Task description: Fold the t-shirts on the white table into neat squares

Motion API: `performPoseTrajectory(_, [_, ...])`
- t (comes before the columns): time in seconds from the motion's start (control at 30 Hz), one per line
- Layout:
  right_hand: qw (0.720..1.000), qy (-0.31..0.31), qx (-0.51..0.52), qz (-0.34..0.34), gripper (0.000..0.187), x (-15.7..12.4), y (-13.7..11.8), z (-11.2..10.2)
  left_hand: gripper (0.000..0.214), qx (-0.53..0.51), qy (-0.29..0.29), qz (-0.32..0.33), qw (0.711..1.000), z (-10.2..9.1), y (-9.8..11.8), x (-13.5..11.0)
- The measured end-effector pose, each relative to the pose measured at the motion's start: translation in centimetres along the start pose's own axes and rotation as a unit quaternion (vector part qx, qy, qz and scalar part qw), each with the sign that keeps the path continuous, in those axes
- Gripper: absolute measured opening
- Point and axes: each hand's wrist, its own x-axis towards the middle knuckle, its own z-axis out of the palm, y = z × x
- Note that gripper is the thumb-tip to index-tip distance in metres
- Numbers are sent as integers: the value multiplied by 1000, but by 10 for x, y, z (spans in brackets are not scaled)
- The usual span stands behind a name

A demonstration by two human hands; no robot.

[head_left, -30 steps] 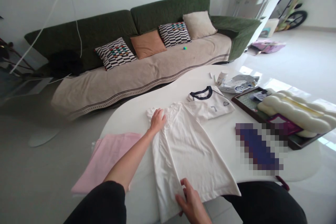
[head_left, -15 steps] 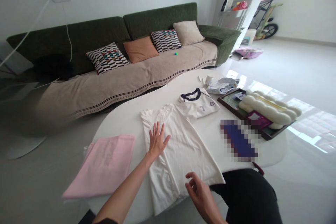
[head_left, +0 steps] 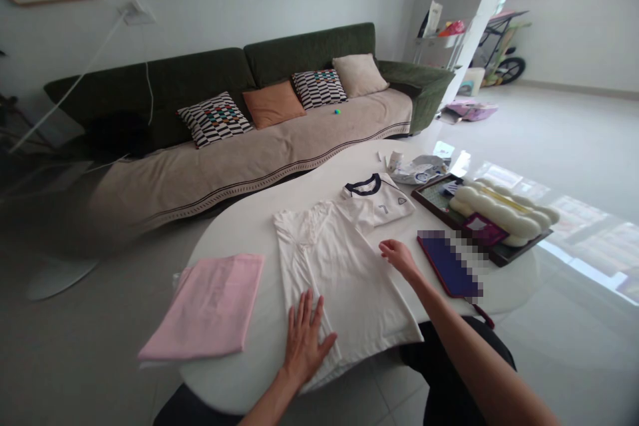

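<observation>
A white T-shirt [head_left: 344,266] lies spread on the white table in front of me, creased at its left side, with its lower edge hanging at the table's front. My left hand [head_left: 305,341] rests flat on the lower left of the shirt, fingers spread. Beside the shirt's right edge is my right hand [head_left: 397,256], its fingers curled together. Whether cloth is between those fingertips is too small to tell. Just beyond is a folded white shirt with a dark collar [head_left: 382,203], partly touching the spread one. A folded pink cloth [head_left: 207,306] lies to the left.
On the right of the table [head_left: 227,226] are a phone with a red edge and strap [head_left: 444,266], a dark tray [head_left: 502,256] with a puffy cream object [head_left: 504,206], and a crumpled plastic package [head_left: 422,170]. A green sofa [head_left: 309,43] with cushions stands behind.
My left hand has slid down the shirt towards me. My right hand has moved from the lower edge up to the shirt's right side, its fingers closing. The view has tilted slightly up.
</observation>
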Motion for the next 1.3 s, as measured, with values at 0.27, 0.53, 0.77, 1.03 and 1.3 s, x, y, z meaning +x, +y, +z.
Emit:
performPoseTrajectory(0.27, [992,-66,46,98,25,64,-16,33,54,-84,45,-13,995,-25,-18,33])
performPoseTrajectory(0.53, [1000,-5,0,-5,25,57,-24,41,33,-229,105,-53,966,-35,-31,113])
performPoseTrajectory(0.77, [967,-43,-112,-226,20,24,-77,100,38,-512,130,-218,821,-46,-45,161])
performPoseTrajectory(1.03, [886,-131,-318,-310,57,-52,-46,99,32,-645,48,-318,693,-55,-66,195])
performPoseTrajectory(1.3, [903,-107,-399,-118,15,-93,23,5,20,-568,71,-374,730,-54,-71,234])
